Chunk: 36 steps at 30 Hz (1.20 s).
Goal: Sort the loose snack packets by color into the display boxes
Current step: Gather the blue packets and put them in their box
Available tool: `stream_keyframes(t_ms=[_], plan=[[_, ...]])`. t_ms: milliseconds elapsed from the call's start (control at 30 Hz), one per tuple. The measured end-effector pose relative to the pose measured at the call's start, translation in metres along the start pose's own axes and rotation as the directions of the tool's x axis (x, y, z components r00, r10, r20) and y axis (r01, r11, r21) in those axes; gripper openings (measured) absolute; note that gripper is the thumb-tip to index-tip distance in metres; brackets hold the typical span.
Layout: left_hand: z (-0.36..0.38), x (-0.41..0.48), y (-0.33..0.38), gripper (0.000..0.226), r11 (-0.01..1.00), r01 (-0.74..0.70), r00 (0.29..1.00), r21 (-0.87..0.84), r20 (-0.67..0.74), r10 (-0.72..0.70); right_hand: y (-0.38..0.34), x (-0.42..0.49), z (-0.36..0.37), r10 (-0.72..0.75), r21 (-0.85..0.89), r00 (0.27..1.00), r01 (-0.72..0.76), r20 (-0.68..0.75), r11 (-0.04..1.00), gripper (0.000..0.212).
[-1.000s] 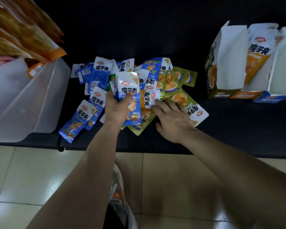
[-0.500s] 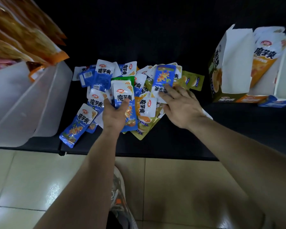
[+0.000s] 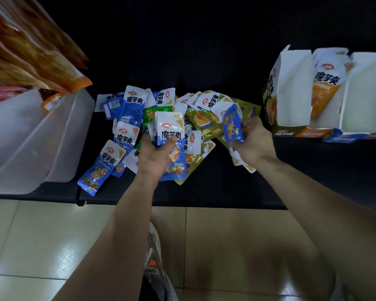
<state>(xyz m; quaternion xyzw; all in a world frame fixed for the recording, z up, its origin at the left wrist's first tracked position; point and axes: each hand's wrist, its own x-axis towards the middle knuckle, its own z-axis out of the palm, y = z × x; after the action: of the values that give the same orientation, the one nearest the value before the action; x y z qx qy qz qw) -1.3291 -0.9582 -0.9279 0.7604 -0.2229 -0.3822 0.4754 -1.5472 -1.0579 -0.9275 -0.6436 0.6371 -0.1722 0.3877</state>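
Where packets (image 3: 201,120) litter the shelf's (image 3: 226,190) front edge, left hand (image 3: 155,158) gripping a blue stack (image 3: 170,132), right hand (image 3: 253,144) pinching one blue packet (image 3: 232,124).

This looks like a shop. A black shelf (image 3: 226,187) holds branded display boxes (image 3: 291,88) at 2 o'clock, snack packets (image 3: 130,109) at 12, and a clear bin (image 3: 20,148) of orange bags (image 3: 37,53) at 10. A tiled floor (image 3: 41,235) lies at 6.

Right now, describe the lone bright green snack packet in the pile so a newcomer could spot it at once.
Look at the heap of small snack packets on the black shelf. Just beyond the blue-and-white packet that the left hand grips lies the bright green packet. Blue packets flank its left, olive ones its right; it alone is vivid green.
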Motion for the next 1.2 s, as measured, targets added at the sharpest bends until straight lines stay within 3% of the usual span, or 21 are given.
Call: stream_keyframes(t_ms=[100,200,267,333,400,467,567,667,767,833,900,1033,1133,1200], plan=[[0.008,-0.012,0.005,0.033,1.0,0.001,0.996,-0.014,0.091,0.001,-0.001,-0.011,-0.042,-0.104,0.089,0.987,0.094,0.123,0.992,0.024],[0.017,-0.027,0.011,0.027,1.0,-0.009,0.98,-0.003,0.198,0.009,-0.011,-0.023,-0.081,-0.184,0.053,0.91,0.177,0.371,0.983,0.018],[0.024,-0.036,0.013,0.02,1.0,-0.002,0.963,0.003,0.27,0.001,-0.018,-0.025,-0.093,-0.134,-0.139,0.836,0.243,0.531,0.96,0.022],[0.031,-0.046,0.018,0.02,0.999,0.037,0.943,-0.015,0.332,-0.03,-0.027,-0.024,-0.093,-0.073,-0.356,0.781,0.363,0.62,0.861,0.035],[0.038,-0.054,0.021,0.024,0.997,0.081,0.924,-0.018,0.375,-0.069,-0.039,-0.025,-0.088,-0.05,-0.404,0.758,0.401,0.65,0.822,0.036],[0.043,-0.059,0.024,0.023,0.992,0.126,0.905,-0.032,0.413,-0.101,-0.047,-0.027,-0.085,-0.045,-0.437,0.782,0.393,0.621,0.809,0.042],[0.05,-0.067,0.026,0.008,0.98,0.194,0.88,-0.043,0.45,-0.155,-0.053,-0.028,-0.09,-0.037,-0.587,0.837,0.413,0.546,0.697,0.052],[0.058,-0.077,0.029,0.009,0.993,0.11,0.848,0.053,0.516,-0.121,-0.051,-0.031,-0.092,-0.068,-0.64,0.876,0.4,0.478,0.656,0.057],[0.067,-0.081,0.027,0.011,0.994,0.066,0.828,0.083,0.551,-0.101,-0.036,-0.032,-0.096,-0.13,-0.507,0.892,0.36,0.432,0.784,0.062],[0.071,-0.081,0.028,0.01,0.995,0.083,0.827,0.057,0.553,-0.101,-0.021,-0.035,-0.102,-0.167,-0.264,0.924,0.265,0.343,0.927,0.067],[0.077,-0.082,0.027,0.014,0.995,0.097,0.833,0.008,0.546,-0.085,-0.006,-0.038,-0.103,-0.135,-0.014,0.967,0.141,0.214,0.99,0.074],[0.096,-0.09,0.025,0.02,0.983,0.126,0.859,-0.134,0.51,-0.041,0.022,-0.044,-0.091,0.13,0.211,0.99,-0.14,0.059,0.968,0.072],[0.108,-0.093,0.023,0.018,0.969,0.139,0.891,-0.202,0.452,-0.034,0.039,-0.048,-0.089,0.206,0.468,0.961,-0.271,0.186,0.841,0.04],[0.113,-0.095,0.023,0.016,0.975,0.124,0.901,-0.186,0.433,-0.032,0.046,-0.053,-0.088,0.165,0.546,0.943,-0.305,0.29,0.78,0.034]])
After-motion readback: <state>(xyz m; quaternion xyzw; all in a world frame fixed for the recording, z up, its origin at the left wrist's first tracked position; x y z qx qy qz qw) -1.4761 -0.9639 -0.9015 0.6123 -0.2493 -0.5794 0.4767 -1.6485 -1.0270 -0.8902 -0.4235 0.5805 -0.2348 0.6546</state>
